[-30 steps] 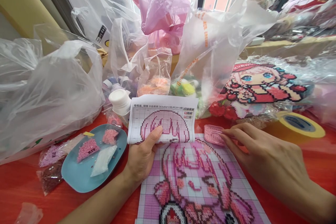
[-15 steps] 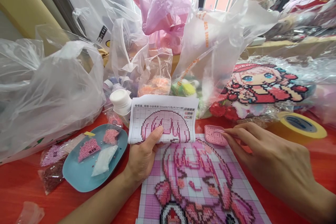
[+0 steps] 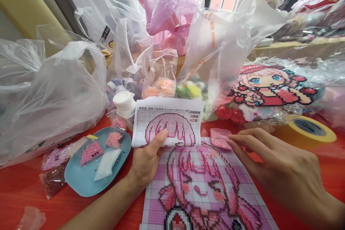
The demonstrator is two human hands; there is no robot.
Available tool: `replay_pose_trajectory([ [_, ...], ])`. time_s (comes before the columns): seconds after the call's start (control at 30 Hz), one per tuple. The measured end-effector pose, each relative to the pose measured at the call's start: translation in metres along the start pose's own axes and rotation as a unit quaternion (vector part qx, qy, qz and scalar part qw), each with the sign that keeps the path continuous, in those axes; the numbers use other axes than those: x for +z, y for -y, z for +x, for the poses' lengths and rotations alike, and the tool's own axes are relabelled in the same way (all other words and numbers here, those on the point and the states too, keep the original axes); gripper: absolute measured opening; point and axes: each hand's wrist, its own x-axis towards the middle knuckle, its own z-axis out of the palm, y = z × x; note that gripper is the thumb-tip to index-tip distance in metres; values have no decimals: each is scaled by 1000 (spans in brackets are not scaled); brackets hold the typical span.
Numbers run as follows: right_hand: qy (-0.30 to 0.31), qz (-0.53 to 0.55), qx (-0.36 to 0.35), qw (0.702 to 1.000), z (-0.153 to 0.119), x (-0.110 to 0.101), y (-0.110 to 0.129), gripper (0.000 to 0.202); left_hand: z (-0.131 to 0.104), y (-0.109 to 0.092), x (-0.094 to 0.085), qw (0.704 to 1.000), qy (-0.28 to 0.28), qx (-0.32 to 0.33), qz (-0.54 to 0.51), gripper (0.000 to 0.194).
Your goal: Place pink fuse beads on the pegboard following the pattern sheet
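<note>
My left hand (image 3: 148,161) grips a folded paper pattern (image 3: 172,115) printed with a pink-haired figure on a grid, thumb on its front. Between the thumb and fingers of my right hand (image 3: 277,165) is a thin pair of tweezers (image 3: 222,137), its tips over a small pink ridged tray (image 3: 220,144). Beneath both hands lies a bead picture (image 3: 202,183) of a winking pink-haired character, made of small fuse beads on a gridded sheet. The paper covers part of its top edge. Whether the tweezers hold a bead is too small to tell.
To the left, a blue plate (image 3: 78,183) carries bead packets, with more bead bags (image 3: 54,176) beside it. A white bottle (image 3: 124,103) stands behind the paper. Plastic bags (image 3: 215,50) crowd the back. At right are a yellow tape roll (image 3: 309,129) and a finished bead figure (image 3: 275,82).
The tweezers' tips have shifted slightly left, further over the pink tray, as my right hand moved a little. My left hand and the paper are nearly still.
</note>
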Motion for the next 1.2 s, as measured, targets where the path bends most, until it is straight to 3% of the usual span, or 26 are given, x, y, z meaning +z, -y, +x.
replay_pose_trajectory([
  [0.23, 19, 91, 15, 996, -2, 0, 5, 19, 1, 0, 1, 1000, -1, 7, -11, 59],
  [0.57, 36, 183, -19, 982, -5, 2, 17, 8, 1, -1, 2, 1000, 3, 5, -18, 64],
  [0.97, 73, 213, -24, 974, -11, 4, 19, 10, 1, -1, 4, 1000, 7, 6, -28, 65],
  [1.2, 57, 174, -19, 983, -10, 6, 17, 13, 0, -3, 4, 999, -3, -4, -33, 65],
])
